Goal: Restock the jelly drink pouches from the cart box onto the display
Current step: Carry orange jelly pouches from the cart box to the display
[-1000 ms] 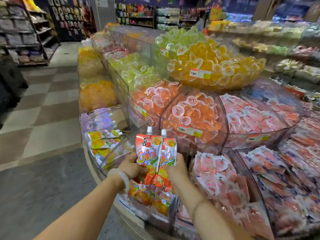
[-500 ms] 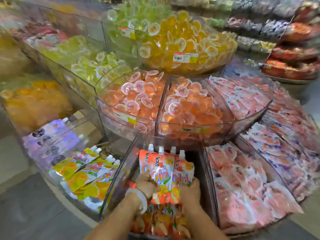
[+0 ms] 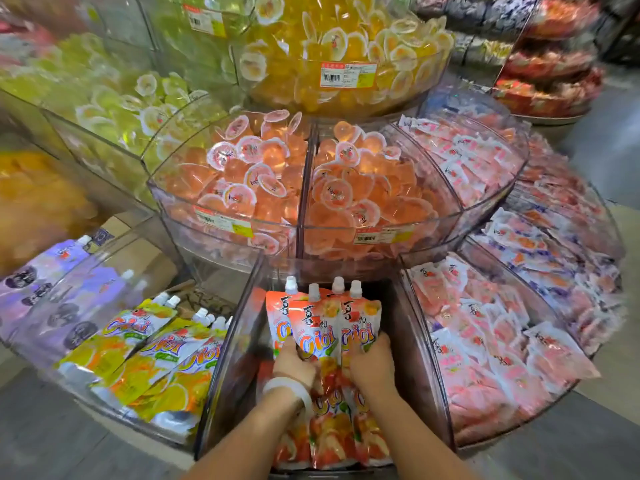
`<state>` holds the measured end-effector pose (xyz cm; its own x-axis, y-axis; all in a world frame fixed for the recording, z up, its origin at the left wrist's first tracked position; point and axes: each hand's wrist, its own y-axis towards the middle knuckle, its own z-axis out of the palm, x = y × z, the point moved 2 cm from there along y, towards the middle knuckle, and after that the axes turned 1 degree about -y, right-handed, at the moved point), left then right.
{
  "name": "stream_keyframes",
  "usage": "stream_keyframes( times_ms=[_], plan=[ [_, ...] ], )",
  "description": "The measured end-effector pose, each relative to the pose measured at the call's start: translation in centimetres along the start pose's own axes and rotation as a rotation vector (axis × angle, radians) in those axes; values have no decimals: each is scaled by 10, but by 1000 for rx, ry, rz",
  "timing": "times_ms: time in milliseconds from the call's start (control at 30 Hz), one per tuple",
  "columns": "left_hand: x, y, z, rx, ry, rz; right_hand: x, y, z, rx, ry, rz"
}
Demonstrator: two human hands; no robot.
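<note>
Several orange jelly drink pouches with white caps are held together as one bunch, caps pointing away from me. My left hand, with a white band at the wrist, grips their lower left. My right hand grips their lower right. The bunch is inside a clear wedge-shaped display bin on the lowest tier, above other orange pouches lying in that bin. The cart box is out of view.
Yellow pouches fill the bin to the left, purple pouches further left. Pink packets fill the bin to the right. Above is a tier of orange jelly cups, then yellow cups. Grey floor surrounds the display.
Both hands have carried the bunch of pouches forward and down into the wedge bin. The view has dropped and closed in on the display.
</note>
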<state>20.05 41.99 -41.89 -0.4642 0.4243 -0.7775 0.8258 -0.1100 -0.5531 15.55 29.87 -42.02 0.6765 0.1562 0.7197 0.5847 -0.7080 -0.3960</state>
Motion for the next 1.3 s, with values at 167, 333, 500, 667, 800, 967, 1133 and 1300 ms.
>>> stream_keyframes(
  times_ms=[167, 333, 500, 667, 800, 967, 1133, 1300],
  plan=[
    [1, 0, -3, -52, 386, -51, -11, -14, -6, 140, -261, 29],
    [-2, -5, 1, -2, 374, -11, -13, -14, -8, 209, -407, 32],
    [-3, -2, 0, -113, 261, 33, -8, -11, -12, 156, -427, 16],
    [-2, -2, 1, -159, 382, -19, -1, -20, -15, 88, -575, -94],
    [-5, -8, -2, -149, 654, 130, 0, -28, -22, 73, -728, -217],
    [-5, -14, 7, 24, 754, 252, -7, -30, -13, 351, -807, -420],
    [-6, -20, 7, 70, 828, 274, -10, -27, -15, 384, -700, -347],
    [-14, -32, -4, 135, 993, 284, -4, -34, -19, 442, -716, -352]
  ],
)
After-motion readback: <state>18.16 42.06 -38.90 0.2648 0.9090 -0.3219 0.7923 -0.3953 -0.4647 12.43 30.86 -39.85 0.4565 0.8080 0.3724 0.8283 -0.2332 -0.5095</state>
